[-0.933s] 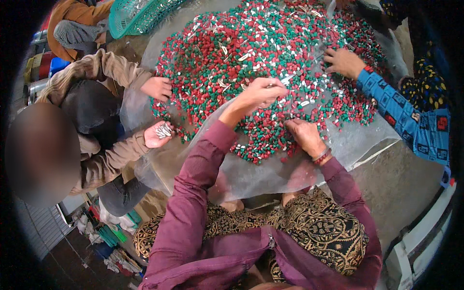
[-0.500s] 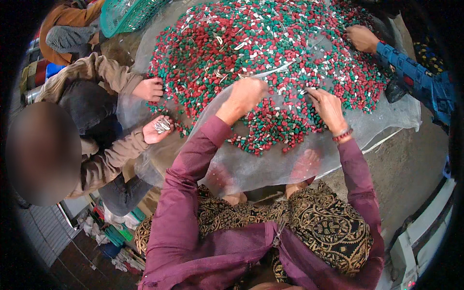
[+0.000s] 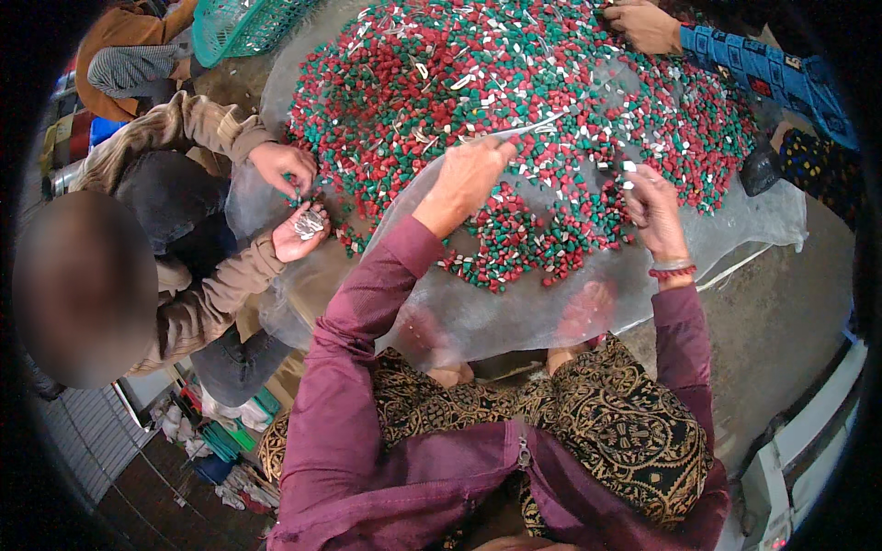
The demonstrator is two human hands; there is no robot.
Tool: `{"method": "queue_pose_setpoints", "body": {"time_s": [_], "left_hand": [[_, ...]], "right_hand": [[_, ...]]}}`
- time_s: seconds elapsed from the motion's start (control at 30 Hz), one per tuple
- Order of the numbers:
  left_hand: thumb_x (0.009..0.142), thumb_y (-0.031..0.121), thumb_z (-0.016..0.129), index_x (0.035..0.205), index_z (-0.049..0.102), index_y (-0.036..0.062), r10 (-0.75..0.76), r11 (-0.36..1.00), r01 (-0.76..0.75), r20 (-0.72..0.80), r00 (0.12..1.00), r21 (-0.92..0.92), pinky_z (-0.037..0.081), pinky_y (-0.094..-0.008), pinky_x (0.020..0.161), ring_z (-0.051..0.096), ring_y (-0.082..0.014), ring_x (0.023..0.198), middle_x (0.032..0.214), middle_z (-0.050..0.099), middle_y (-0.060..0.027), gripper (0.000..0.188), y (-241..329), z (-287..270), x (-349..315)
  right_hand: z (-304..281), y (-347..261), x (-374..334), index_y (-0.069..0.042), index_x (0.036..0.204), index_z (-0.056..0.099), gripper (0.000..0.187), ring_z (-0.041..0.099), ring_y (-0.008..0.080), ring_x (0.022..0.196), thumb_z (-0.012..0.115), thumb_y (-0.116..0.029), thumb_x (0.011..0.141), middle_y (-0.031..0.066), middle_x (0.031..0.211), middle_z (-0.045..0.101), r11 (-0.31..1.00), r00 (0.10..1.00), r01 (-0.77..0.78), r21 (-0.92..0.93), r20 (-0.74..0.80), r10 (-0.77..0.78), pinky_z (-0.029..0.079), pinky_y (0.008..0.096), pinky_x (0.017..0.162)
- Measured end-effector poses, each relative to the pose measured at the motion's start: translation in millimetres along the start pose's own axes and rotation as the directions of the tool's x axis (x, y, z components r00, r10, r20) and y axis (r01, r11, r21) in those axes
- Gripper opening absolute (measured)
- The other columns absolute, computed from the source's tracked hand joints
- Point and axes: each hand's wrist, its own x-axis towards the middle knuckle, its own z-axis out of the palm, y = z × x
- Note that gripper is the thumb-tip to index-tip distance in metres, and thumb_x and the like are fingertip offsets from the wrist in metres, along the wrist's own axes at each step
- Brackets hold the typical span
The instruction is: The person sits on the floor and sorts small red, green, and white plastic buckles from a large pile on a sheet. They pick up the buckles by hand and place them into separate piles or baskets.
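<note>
A wide heap of small red, green and white pieces point(image 3: 542, 216) is spread on a translucent sheet point(image 3: 478, 331). My left hand point(image 3: 467, 182) is closed low over the heap, fingers pressed together; what they hold is hidden. A pale folded edge or strip point(image 3: 542, 123) runs past its fingertips. To the right, my right hand point(image 3: 654, 207) hovers over the heap's near side, its thumb and fingers closed on a small white piece point(image 3: 628, 168). A dark piece shows beside the fingertips, too blurred to name.
At left, a person's open palm point(image 3: 301, 233) holds pale slivers, the other hand point(image 3: 287, 171) just above it. Another person's hand point(image 3: 646, 26) reaches over the far right. A green basket point(image 3: 243, 32) stands at the far left. My bare feet rest under the sheet's near edge.
My right hand has drawn back to the right with the white piece. My left hand has shifted slightly forward. The far-right person's hand moved left; the left person's upper hand moved toward their palm.
</note>
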Motion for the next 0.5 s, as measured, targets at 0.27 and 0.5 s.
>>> {"method": "queue_pose_setpoints", "body": {"time_s": [0.27, 0.5], "left_hand": [[0.079, 0.007, 0.054, 0.109, 0.059, 0.0093, 0.113, 0.993, -0.11, 0.091, 0.989, -0.037, 0.052, -0.0375, 0.057, 0.065, -0.0255, 0.078, 0.088, 0.06, -0.0096, 0.031, 41.9, 32.3, 6.1], [0.078, 0.008, 0.055, 0.085, 0.056, 0.0042, 0.151, 0.932, -0.212, 0.216, 0.965, 0.294, 0.053, -0.0315, 0.05, 0.065, -0.0205, 0.072, 0.077, 0.059, -0.0084, 0.009, 42.0, 39.7, 7.1]], "right_hand": [[-22.0, -55.4, -21.2, -0.005, 0.078, 0.038, 0.025, 0.038, 0.0104, 0.057, 0.052, -0.023, 0.088, 0.0032, 0.068, 0.035, 0.772, 0.844, 0.056, 0.633, 0.383, -0.376, 0.032, 0.0204, 0.039], [-91.8, -96.9, -46.1, -0.007, 0.076, 0.047, 0.031, 0.038, 0.0047, 0.049, 0.054, -0.033, 0.093, -0.0014, 0.058, 0.039, 0.951, 0.949, 0.193, -0.242, -0.202, -0.244, 0.024, 0.019, 0.036]]}}
